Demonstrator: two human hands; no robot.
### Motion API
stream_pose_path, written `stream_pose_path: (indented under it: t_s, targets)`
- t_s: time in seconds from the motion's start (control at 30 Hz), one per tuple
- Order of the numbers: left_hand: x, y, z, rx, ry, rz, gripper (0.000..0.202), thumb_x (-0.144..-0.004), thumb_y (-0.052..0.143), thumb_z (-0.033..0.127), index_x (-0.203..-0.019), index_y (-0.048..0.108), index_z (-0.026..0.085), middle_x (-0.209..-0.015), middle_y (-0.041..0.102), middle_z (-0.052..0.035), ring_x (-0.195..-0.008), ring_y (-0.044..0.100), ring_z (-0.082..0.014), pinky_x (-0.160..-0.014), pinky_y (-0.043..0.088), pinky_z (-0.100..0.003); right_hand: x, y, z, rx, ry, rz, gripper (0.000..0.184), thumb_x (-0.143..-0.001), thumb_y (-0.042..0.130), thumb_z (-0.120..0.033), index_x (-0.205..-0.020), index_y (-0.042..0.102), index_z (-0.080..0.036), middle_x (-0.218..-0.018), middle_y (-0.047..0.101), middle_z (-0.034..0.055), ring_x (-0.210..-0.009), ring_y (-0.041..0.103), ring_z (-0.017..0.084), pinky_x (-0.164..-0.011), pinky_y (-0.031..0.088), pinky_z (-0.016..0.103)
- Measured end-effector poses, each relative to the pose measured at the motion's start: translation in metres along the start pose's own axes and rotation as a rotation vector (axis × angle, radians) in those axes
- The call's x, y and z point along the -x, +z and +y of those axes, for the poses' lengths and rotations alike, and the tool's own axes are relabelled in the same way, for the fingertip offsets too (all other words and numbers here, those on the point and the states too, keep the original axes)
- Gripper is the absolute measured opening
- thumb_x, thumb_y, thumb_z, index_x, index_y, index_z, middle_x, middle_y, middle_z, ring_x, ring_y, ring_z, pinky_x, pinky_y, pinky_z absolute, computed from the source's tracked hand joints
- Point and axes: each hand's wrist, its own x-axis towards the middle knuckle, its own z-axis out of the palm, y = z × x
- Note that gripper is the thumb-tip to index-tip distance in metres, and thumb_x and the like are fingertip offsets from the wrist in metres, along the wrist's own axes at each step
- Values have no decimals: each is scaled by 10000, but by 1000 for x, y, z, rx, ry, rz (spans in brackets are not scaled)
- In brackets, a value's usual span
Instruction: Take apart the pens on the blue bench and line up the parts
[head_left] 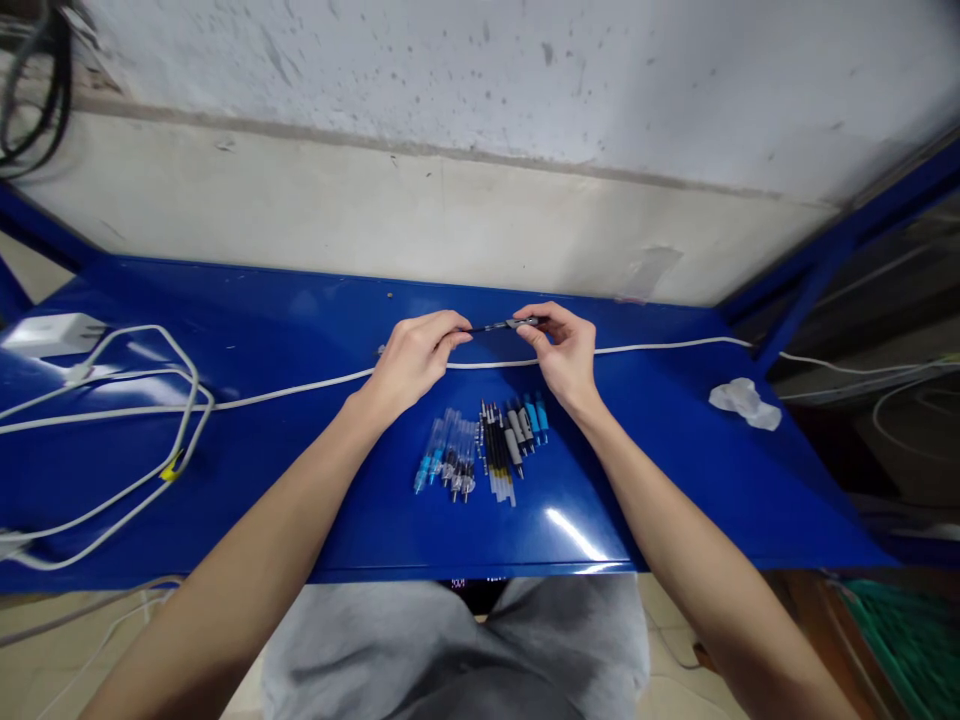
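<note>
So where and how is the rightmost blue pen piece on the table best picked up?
Probably pinch the rightmost blue pen piece across its middle, coming from above and its right. It is slim and lies flat, pointing roughly away from the person; blue tabletop borders its right side, while another blue piece lies close on its left.

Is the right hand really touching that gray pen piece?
Touching. The head view shows the right hand pinching the gray pen piece between thumb and fingers, with no gap showing.
</note>
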Motion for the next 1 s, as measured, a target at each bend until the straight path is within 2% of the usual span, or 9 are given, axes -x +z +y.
stream_pose_path:
  t_s: [0.23, 0.5, 0.63, 0.73, 0.83, 1.0]
  targets:
    - [1, 0, 2, 15, 15, 7, 168, -1009, 593, 242, -985, 731, 151, -872, 752, -58, -745, 680, -149, -689, 501, -256, 1, 1, -6, 42, -35, -16, 91, -863, 711, -181, -936, 754, -215, -967, 766, 35, -923, 701, 199, -803, 540, 344]
    - [2, 3, 4, 47, -5, 4, 121, -998, 594, 216, -998, 701, 159, -884, 738, -51, -789, 691, -148, -696, 508, -250, -1, -1, -14, 108, -183, -54, 87, -909, 702, -165, -936, 761, -223, -932, 754, 36, -877, 681, 186, -757, 531, 327]
    - [2, 5, 7, 78, -60, -17, 80, -985, 575, 167, -1004, 653, 172, -821, 692, -14, -723, 650, -123, -667, 485, -237, 0, -3, -26, 186, -300, -65, 133, -967, 641, -181, -954, 760, -239, -944, 712, 41, -880, 661, 186, -793, 541, 343]
    - [2, 5, 10, 88, -99, -60, 97, -989, 538, 138, -1016, 620, 182, -769, 653, 9, -656, 596, -103, -648, 465, -229, 0, -4, -34, 236, -361, -24, 184, -997, 594, -174, -980, 760, -252, -974, 685, 48, -918, 657, 195, -825, 541, 360]
    - [1, 4, 10, 103, -109, -56, 103, -985, 523, 120, -1001, 601, 186, -749, 634, 16, -639, 569, -93, -645, 454, -225, 0, -5, -37, 239, -368, 23, 193, -1002, 585, -174, -991, 758, -259, -990, 671, 48, -939, 653, 201, -827, 539, 368]
    - [1, 3, 11, 116, -116, -60, 101, -991, 510, 128, -994, 591, 188, -741, 622, 18, -635, 557, -92, -638, 445, -232, 0, -4, -35, 228, -339, 9, 191, -1005, 576, -186, -984, 751, -260, -986, 668, 40, -924, 649, 196, -817, 542, 371]
